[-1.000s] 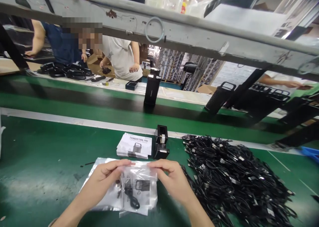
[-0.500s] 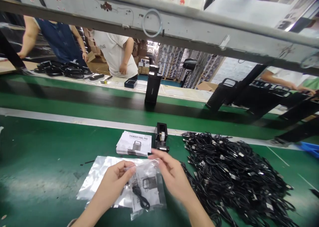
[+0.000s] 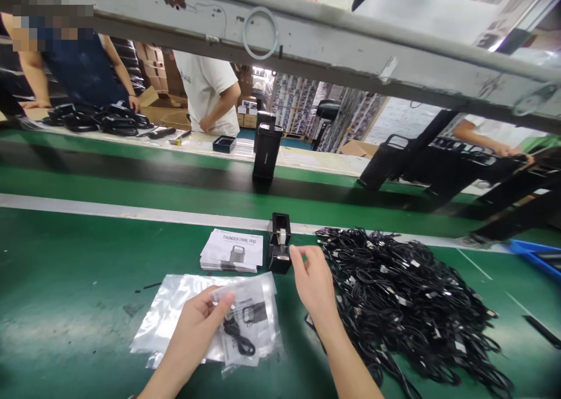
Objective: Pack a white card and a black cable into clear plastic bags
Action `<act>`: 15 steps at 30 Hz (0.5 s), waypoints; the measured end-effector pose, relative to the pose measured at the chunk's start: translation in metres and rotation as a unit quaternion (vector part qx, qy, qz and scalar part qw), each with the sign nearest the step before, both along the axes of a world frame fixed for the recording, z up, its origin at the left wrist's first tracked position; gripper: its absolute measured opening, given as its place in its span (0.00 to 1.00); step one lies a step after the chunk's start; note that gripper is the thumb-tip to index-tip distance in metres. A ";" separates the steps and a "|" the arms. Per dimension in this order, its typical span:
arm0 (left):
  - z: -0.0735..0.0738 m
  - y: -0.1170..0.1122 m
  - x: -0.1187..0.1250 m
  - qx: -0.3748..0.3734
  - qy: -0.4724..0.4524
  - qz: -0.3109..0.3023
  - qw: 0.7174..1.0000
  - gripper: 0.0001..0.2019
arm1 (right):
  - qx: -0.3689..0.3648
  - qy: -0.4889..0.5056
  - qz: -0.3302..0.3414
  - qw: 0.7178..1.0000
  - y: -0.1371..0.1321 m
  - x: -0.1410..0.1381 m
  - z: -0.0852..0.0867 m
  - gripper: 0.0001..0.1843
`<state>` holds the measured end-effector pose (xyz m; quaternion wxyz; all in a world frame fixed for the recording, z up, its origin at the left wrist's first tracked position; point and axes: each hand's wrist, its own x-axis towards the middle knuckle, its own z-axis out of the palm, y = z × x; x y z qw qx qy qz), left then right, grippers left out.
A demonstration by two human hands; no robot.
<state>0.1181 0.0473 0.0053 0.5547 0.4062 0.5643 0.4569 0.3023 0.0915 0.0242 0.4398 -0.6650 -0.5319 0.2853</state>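
A black tape dispenser (image 3: 279,242) is set on the green bench (image 3: 65,305) just beyond the hands, placed between the stack of booklets (image 3: 232,250) and the pile of black cables (image 3: 407,305). Its long axis is pointed roughly away from the person, with the white tape roll seated toward the far end and the near end turned to the hands. It is approached most closely by the right hand (image 3: 314,276), whose fingertips are held just beside its near right corner; whether tape is pinched or the dispenser touched cannot be told. That hand is raised, its fingers bent and its forearm slanted in from the lower right. Well apart from it, a clear bag (image 3: 268,294) is gripped at its upper left edge between the thumb and fingers of the left hand (image 3: 199,320). A coiled cable (image 3: 239,337) and a printed sheet (image 3: 258,312) are seen within, and flat bags (image 3: 164,314) are partly covered by that hand.
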 end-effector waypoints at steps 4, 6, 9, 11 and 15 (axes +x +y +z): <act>0.001 0.001 -0.003 0.003 0.015 0.002 1.000 0.18 | -0.025 0.013 0.011 1.000 0.020 0.006 -0.003 0.15; 0.001 0.002 -0.004 0.013 0.017 0.008 1.000 0.18 | -0.036 0.052 0.023 0.998 0.022 0.002 -0.007 0.15; 0.001 0.003 -0.004 0.026 0.011 0.016 0.999 0.19 | -0.036 0.114 0.029 0.992 0.014 -0.007 -0.014 0.17; 0.001 0.004 -0.003 0.030 0.008 0.020 0.999 0.20 | -0.010 0.135 0.028 0.990 0.005 -0.012 -0.021 0.15; 0.002 0.006 -0.003 0.030 0.004 0.024 0.999 0.22 | 0.008 0.063 0.004 0.998 -0.009 -0.012 -0.037 0.15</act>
